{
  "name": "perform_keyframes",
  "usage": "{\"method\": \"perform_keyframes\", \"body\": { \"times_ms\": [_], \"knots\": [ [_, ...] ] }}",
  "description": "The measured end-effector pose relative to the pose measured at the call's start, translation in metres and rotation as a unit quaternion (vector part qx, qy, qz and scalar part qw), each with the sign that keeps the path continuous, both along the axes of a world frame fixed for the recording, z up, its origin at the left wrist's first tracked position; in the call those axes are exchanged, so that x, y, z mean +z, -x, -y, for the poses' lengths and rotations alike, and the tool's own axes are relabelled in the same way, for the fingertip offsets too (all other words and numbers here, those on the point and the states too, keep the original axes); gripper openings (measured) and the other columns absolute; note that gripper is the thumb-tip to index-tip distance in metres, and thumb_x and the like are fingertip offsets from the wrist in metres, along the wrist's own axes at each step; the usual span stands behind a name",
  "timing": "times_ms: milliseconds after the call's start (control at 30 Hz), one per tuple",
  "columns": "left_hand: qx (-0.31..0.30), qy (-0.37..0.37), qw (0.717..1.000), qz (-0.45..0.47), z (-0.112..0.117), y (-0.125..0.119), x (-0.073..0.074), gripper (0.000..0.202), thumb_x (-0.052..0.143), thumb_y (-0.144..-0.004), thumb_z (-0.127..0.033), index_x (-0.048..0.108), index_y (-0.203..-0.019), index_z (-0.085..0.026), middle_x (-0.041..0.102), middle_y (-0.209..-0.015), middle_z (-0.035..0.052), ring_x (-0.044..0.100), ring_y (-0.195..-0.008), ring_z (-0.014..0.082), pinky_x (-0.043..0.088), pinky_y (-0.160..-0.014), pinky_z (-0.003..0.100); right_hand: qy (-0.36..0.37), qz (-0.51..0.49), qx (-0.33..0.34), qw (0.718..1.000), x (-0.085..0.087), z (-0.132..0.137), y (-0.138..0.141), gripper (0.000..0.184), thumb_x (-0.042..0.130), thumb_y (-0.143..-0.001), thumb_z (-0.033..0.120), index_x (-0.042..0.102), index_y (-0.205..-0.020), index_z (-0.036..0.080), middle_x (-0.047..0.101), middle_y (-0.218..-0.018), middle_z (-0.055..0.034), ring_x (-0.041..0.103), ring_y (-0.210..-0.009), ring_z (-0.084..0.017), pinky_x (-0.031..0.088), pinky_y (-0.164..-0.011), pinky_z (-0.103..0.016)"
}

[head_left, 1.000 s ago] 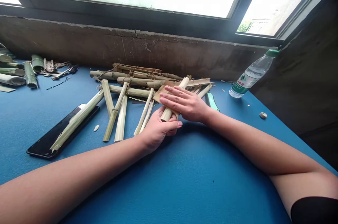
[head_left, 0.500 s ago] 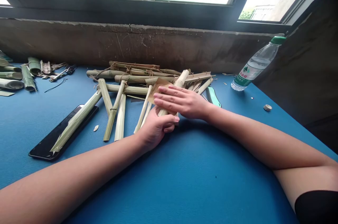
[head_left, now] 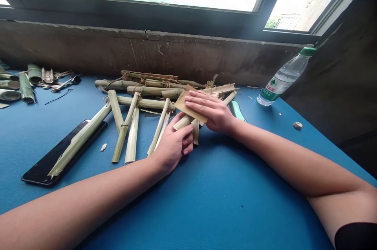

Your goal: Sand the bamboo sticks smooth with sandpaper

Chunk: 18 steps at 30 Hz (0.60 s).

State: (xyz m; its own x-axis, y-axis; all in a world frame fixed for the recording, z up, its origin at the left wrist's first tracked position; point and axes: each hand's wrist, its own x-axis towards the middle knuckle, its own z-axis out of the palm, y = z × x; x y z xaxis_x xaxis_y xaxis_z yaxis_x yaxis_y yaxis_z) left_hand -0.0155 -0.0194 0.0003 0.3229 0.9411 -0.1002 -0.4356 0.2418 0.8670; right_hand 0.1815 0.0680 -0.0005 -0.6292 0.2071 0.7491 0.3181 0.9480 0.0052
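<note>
Tan bamboo sheath (head_left: 188, 103) lies across a pale split bamboo stick (head_left: 184, 122), both held between the hands above the blue table (head_left: 206, 203). The right hand (head_left: 209, 110) is open, palm down on the sheath with fingers (head_left: 200, 102) extended. The left hand (head_left: 173, 144) is curled, gripping the stick from the near side. A second pale strip (head_left: 195, 132) runs down just beside those fingers. Behind them sits a heap of bamboo lengths tied with twine (head_left: 150, 91), and loose split strips (head_left: 132, 136) lie left of the left hand. Farther left, a long strip (head_left: 79, 140) rests on a black smartphone (head_left: 38, 175). To the right, a teal object (head_left: 238, 110) lies near the heap, and a plastic water bottle (head_left: 284, 77) tilts below the concrete sill (head_left: 147, 51).
</note>
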Motion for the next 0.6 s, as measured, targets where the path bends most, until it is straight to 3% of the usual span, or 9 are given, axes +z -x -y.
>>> {"method": "perform_keyframes", "body": {
  "times_ms": [100,200,367,500,600],
  "knots": [
    [0.010,-0.011,1.000,-0.018,0.000,-0.003,-0.001,0.025,0.074,-0.086,-0.022,0.054,-0.099,-0.025,0.039,-0.063,-0.0101,0.027,-0.050,0.0076,0.026,-0.040,0.017,-0.023,0.042,0.021,0.999,-0.001,0.005,0.006,0.055,0.041,-0.106,0.017,0.048,-0.160,0.018,0.059,-0.156,-0.0133,0.045,-0.155,-0.026,0.043,-0.126,-0.055],
    [0.021,-0.017,0.999,-0.030,-0.001,-0.004,-0.003,0.033,0.076,-0.082,-0.019,0.043,-0.079,-0.024,0.037,-0.057,-0.0107,0.027,-0.048,0.0065,0.024,-0.040,0.017,-0.047,0.090,0.043,0.994,0.002,0.007,0.009,0.051,0.044,-0.107,0.017,0.052,-0.157,0.015,0.061,-0.154,-0.0138,0.042,-0.156,-0.026,0.041,-0.128,-0.052],
    [0.024,-0.027,0.999,-0.031,-0.002,-0.005,-0.008,0.031,0.080,-0.079,-0.023,0.049,-0.084,-0.023,0.044,-0.062,-0.0098,0.031,-0.049,0.0057,0.025,-0.040,0.018,-0.065,0.093,0.025,0.993,0.005,0.008,0.009,0.046,0.046,-0.106,0.014,0.061,-0.149,0.018,0.067,-0.148,-0.0101,0.043,-0.155,-0.026,0.043,-0.127,-0.052],
    [0.026,-0.030,0.999,-0.036,-0.002,-0.005,-0.014,0.032,0.076,-0.077,-0.018,0.044,-0.071,-0.022,0.039,-0.054,-0.0097,0.031,-0.047,0.0051,0.025,-0.042,0.019,-0.060,0.115,0.035,0.991,0.007,0.013,0.013,0.042,0.046,-0.107,0.019,0.067,-0.143,0.020,0.066,-0.149,-0.0066,0.046,-0.154,-0.023,0.037,-0.132,-0.046],
    [0.021,-0.030,0.999,-0.026,-0.002,-0.005,-0.012,0.031,0.076,-0.079,-0.020,0.045,-0.074,-0.022,0.040,-0.057,-0.0096,0.029,-0.048,0.0055,0.024,-0.042,0.019,-0.057,0.113,0.038,0.991,0.007,0.010,0.010,0.043,0.047,-0.106,0.017,0.066,-0.145,0.020,0.067,-0.148,-0.0068,0.045,-0.154,-0.024,0.040,-0.130,-0.048]
  ]
}}
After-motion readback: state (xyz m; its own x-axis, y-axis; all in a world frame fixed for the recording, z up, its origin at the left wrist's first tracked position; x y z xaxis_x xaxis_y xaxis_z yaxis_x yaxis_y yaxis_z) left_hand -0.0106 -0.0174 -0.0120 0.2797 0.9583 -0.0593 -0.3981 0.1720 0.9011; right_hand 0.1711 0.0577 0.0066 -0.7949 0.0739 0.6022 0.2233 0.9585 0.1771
